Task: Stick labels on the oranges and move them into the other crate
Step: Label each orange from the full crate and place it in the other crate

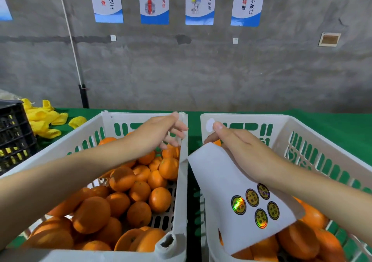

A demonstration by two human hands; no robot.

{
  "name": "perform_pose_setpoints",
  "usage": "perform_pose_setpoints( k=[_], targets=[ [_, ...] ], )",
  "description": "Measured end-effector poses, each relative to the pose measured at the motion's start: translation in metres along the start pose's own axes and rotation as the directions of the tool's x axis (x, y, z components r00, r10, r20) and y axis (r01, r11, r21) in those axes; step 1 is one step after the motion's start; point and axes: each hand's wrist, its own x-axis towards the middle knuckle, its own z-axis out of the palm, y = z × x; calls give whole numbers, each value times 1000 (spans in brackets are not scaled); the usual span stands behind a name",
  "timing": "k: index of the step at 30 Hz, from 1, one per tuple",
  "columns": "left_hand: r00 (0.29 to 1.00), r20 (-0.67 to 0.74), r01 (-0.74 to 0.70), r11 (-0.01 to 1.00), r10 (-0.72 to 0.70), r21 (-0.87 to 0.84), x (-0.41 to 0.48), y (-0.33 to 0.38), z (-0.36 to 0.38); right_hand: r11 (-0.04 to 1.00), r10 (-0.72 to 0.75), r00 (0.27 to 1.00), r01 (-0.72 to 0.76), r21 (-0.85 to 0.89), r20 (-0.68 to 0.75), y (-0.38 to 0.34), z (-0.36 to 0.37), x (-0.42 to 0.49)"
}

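Left crate (182,181) was heaped with oranges (160,199), and my left hand (157,132) hovered over it near the far rim, fingers loose and apart, gripping nothing. So no fruit was up to meet the peeled label (210,124) sitting at my right thumb tip. My right hand (245,153) was also clamped on the curled label sheet (227,191) over the right crate (281,120). My worry: the label could've folded on itself or grabbed the crate rim, and the sheet could've slipped while I fished for an orange.
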Motion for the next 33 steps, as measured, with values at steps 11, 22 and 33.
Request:
perform_pose_setpoints(
  k=[11,22,33],
  targets=[
    [672,123,-1,166,-730,986,8,-83,-57,999,-34,999,34,9,25,-5,1,-6],
    [719,153,7,227,-678,974,13,-83,-56,998,-57,998,58,-32,34,0,0,-3],
    [920,-286,-251,963,268,95,0,-8,-19,986,-138,946,103,-131,-293,8,-8,7]
  ],
)
